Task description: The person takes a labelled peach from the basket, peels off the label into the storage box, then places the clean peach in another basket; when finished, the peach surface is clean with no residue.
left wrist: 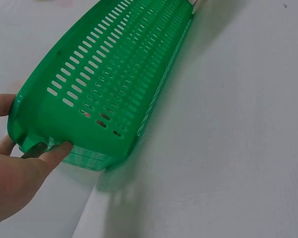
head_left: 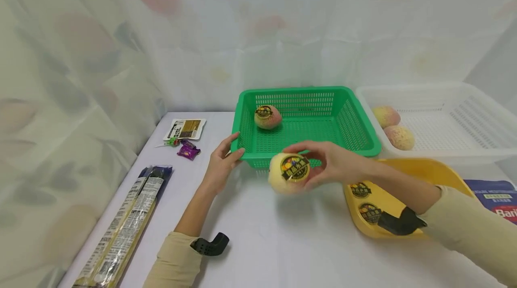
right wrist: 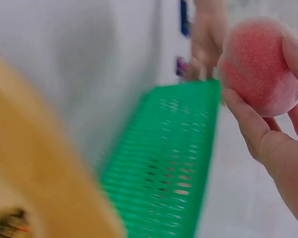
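My right hand point(head_left: 341, 164) holds a peach point(head_left: 282, 182) between thumb and fingers, in front of the near rim of the green basket point(head_left: 299, 89). This peach is pale yellow with a black label on the side toward the head camera; the right wrist view shows its fuzzy red side point(right wrist: 260, 67). At the basket's near left corner, my left hand point(head_left: 220, 164) grips the rim, thumb outside the wall in the left wrist view. Inside the basket, toward the left, lies another labelled peach point(head_left: 271, 122), pink and yellow.
A white basket point(head_left: 464, 155) at right holds two peaches point(head_left: 399, 137). Before it stands a yellow basin point(head_left: 430, 162) with black labels visible inside, next to a blue package point(head_left: 498, 198). Left lie a pouch point(head_left: 190, 129), purple-wrapped sweets point(head_left: 188, 150) and long clear packs point(head_left: 125, 229).
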A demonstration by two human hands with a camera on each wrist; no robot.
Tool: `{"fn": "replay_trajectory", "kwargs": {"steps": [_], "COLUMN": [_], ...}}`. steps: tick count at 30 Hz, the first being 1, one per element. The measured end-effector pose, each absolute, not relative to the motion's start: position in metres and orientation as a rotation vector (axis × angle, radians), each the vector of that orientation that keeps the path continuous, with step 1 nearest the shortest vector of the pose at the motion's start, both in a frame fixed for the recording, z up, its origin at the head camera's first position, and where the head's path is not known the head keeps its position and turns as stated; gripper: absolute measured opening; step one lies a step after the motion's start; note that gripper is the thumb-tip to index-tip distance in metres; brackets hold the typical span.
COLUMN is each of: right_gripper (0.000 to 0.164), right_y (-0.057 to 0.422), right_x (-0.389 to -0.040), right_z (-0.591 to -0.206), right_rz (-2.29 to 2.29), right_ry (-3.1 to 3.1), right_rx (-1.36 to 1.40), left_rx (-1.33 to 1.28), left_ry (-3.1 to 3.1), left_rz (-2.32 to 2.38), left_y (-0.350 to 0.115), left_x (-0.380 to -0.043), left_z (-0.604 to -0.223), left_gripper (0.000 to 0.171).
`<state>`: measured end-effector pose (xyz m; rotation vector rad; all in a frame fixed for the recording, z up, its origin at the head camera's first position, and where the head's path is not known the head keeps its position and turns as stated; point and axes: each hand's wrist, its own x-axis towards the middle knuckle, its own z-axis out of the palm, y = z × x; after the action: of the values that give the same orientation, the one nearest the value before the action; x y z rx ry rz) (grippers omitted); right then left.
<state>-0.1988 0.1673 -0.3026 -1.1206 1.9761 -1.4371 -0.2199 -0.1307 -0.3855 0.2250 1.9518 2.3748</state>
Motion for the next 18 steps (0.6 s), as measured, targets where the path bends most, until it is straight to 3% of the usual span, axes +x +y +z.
{"fn": "replay_trajectory", "kwargs": {"steps": [7,18], "right_gripper": [0.068,0.068], "right_y": [0.180,0.177], "right_x": [-0.174,-0.172], "right_z": [-0.341,-0.371], "right_rz": [-1.288,-1.126], "right_ry": [2.024,2.180], "right_rx": [-1.065,-1.065], "left_rx": [0.194,0.188], "left_ry": [1.969,1.964], "left_rz": [2.351,2.354], "left_y": [-0.132,-0.132], "left_x": [-0.221,-0.220], "left_z": [-0.383,-0.384], "left_gripper": [0.058,0.058]}}
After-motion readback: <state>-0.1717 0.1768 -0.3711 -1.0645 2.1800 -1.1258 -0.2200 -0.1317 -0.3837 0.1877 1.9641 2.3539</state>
